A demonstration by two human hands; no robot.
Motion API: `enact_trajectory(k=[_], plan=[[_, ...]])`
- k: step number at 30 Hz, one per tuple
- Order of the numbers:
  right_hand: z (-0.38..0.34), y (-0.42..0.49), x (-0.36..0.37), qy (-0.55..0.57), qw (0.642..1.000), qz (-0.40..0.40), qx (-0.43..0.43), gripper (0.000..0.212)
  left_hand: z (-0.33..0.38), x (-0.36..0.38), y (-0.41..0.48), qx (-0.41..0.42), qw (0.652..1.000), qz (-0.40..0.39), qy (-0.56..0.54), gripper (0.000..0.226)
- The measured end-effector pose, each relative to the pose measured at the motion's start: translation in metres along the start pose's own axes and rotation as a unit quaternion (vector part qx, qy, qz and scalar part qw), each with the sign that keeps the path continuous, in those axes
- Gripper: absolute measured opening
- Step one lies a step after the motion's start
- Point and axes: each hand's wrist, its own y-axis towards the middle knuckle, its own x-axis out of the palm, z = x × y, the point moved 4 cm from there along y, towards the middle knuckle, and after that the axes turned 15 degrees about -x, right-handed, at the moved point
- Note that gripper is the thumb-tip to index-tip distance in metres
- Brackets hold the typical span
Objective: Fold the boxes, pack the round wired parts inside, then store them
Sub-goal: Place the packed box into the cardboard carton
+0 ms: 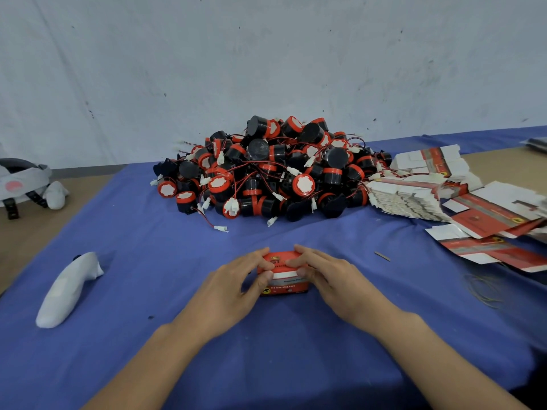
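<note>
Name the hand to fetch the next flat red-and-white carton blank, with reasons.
Right, probably. The flat red-and-white carton blanks lie nearer the right hand; the left hand would have to cross the small red cardboard box both hands grip.

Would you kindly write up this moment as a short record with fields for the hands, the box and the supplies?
left hand: grips the red box on its left side
right hand: grips its right side
red box: folded into shape, resting on the blue cloth; contents hidden
round wired parts: large heap on the cloth beyond the box
flat boxes: unfolded, piled at the right of the heap
white object: lies on the cloth, far left
</note>
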Motion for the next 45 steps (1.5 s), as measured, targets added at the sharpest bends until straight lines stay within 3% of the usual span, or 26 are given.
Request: enact_trajectory(k=[4, 8, 11, 25, 38, 42, 45], plan=[[0.0, -0.002, 0.0, -0.005, 1.0, -0.009, -0.01, 0.027, 0.001, -0.001, 0.0, 0.045, 0.998, 0.031, 0.042, 0.023], [-0.001, -0.005, -0.004, 0.006, 1.0, 0.001, -0.017, 0.026, 0.006, 0.001, -0.002, 0.07, 0.994, 0.041, 0.067, 0.039], [-0.003, -0.005, -0.006, -0.006, 0.999, 0.007, -0.03, 0.028, 0.011, 0.003, -0.004, 0.098, 0.991, 0.035, 0.079, 0.038], [-0.002, -0.006, -0.005, -0.057, 0.998, -0.012, -0.039, 0.036, 0.006, 0.008, -0.002, 0.088, 0.994, 0.055, 0.033, 0.022], [0.004, -0.009, 0.007, -0.023, 1.0, -0.002, 0.003, 0.023, 0.0, 0.013, -0.003, 0.026, 0.996, -0.008, -0.087, 0.029], [0.007, -0.006, 0.007, 0.065, 0.998, 0.023, 0.002, 0.017, -0.004, 0.011, 0.0, -0.038, 0.988, 0.002, -0.151, 0.024], [0.006, -0.002, 0.006, 0.171, 0.982, 0.074, 0.031, 0.025, -0.003, 0.011, 0.006, -0.104, 0.951, -0.037, -0.289, 0.015]])
